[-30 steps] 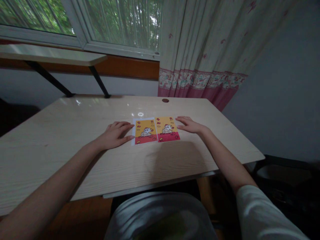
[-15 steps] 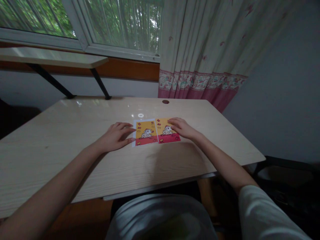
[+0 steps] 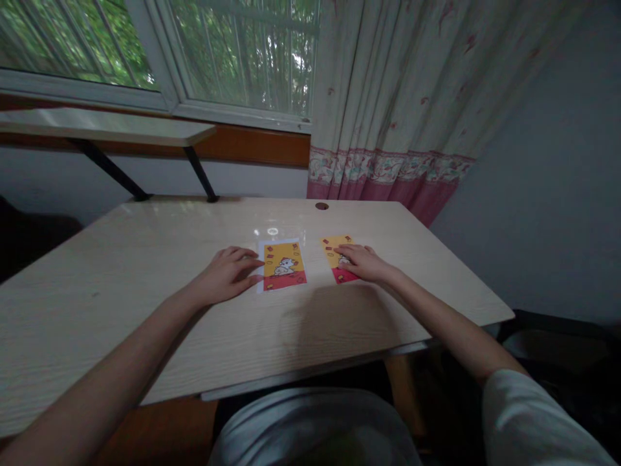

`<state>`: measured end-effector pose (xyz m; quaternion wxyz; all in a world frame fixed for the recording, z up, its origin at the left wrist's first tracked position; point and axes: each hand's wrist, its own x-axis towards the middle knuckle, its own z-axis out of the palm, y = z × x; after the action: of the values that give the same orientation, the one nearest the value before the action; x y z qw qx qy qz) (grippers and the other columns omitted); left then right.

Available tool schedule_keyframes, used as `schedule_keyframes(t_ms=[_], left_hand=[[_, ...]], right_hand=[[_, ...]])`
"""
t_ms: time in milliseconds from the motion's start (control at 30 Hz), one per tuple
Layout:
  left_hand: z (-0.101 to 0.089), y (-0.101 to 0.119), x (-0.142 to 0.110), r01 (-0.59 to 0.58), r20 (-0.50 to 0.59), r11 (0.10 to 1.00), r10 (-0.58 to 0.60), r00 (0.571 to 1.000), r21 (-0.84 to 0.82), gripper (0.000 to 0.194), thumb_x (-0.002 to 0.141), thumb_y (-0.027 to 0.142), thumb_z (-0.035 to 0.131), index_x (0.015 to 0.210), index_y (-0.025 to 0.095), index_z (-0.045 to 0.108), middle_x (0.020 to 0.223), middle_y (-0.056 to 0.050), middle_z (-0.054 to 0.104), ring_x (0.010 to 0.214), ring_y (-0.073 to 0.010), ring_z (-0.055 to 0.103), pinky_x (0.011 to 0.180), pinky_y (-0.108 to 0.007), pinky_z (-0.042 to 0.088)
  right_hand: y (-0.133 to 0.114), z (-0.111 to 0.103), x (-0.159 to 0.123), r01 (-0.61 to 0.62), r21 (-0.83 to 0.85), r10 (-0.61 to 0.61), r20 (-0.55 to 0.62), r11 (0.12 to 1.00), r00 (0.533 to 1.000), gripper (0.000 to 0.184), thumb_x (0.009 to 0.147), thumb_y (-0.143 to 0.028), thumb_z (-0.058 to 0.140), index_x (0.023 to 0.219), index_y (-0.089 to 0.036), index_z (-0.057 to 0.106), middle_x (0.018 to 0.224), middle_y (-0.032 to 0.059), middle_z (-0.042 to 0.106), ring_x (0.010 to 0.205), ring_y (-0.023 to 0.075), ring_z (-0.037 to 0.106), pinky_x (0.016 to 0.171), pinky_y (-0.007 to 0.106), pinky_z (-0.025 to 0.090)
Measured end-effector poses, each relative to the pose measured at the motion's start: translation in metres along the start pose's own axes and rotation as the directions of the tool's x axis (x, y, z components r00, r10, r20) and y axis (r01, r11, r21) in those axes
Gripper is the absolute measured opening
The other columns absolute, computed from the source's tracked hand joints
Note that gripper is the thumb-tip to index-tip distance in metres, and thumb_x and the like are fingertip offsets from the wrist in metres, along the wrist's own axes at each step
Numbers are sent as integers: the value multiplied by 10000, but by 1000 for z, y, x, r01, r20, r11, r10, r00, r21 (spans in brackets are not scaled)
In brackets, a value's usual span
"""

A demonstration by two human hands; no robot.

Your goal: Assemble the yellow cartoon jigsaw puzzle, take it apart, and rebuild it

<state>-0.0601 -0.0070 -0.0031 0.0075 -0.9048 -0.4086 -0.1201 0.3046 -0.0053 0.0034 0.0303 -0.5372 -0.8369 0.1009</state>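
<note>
Two printed paper cards, yellow above and red below with a white cartoon animal, lie flat on the wooden desk [image 3: 194, 343]. The left card [image 3: 285, 264] has a pale border along its left and top edges. At that left border rest the fingertips of my left hand [image 3: 230, 275], thumb and fingers apart. My right hand [image 3: 365, 260] lies over the right card [image 3: 332, 251], its fingers stretched across the picture and covering the card's right part. A strip of bare desk separates the two cards.
A raised shelf [image 3: 111, 126] on black struts stands at the desk's back left. Behind the desk are a window [image 3: 242, 58] and a long curtain [image 3: 378, 97]. A round cable hole [image 3: 321, 206] sits near the back edge. A dark chair [image 3: 557, 336] stands at the right.
My right hand has come from beside the right card onto it, and the card has slid right, away from the left one. My left hand stays at the left card's edge.
</note>
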Motion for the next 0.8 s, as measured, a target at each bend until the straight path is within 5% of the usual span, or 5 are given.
schedule_keyframes(t_ms=[133,333,500,667,800], left_hand=[[1,0,0,-28,-39,998,26,999,-49,425,848,511,415,1086,233,629,1096,-83,597,1020,-249,511,892,-427,359],[1,1,-1,-43,-18,998,42,999,-45,389,858,476,415,1076,238,632,1092,-79,597,1019,-244,506,882,-417,365],[2,4,-1,-45,-11,998,44,999,-43,390,862,467,414,1094,238,626,1101,-80,595,1025,-243,504,888,-417,369],[2,9,0,-55,3,998,55,998,-38,402,869,466,411,1131,237,613,1110,-86,590,1032,-245,500,892,-424,375],[4,12,1,-59,5,997,59,998,-52,414,874,471,403,1149,239,606,1145,-96,570,1052,-250,497,901,-429,381]], right_hand=[[48,-3,-24,-92,53,92,4,994,996,504,866,-437,416,1340,-266,391,1410,75,380,1296,275,332,1005,564,262],[122,-7,-58,-84,196,91,-28,977,996,570,815,-485,459,1307,-198,458,1385,98,412,1277,265,374,1068,447,279],[155,-12,-75,-98,238,102,-3,966,995,676,775,-544,464,1285,-101,477,1377,149,409,1278,266,374,1097,401,254],[151,-22,-79,-126,209,130,-7,970,992,613,755,-505,519,1250,-141,519,1330,127,472,1226,272,440,1065,407,315],[90,-27,-61,-31,181,55,-127,983,990,477,818,-443,479,1189,-155,563,1265,110,534,1211,240,453,1054,399,322]])
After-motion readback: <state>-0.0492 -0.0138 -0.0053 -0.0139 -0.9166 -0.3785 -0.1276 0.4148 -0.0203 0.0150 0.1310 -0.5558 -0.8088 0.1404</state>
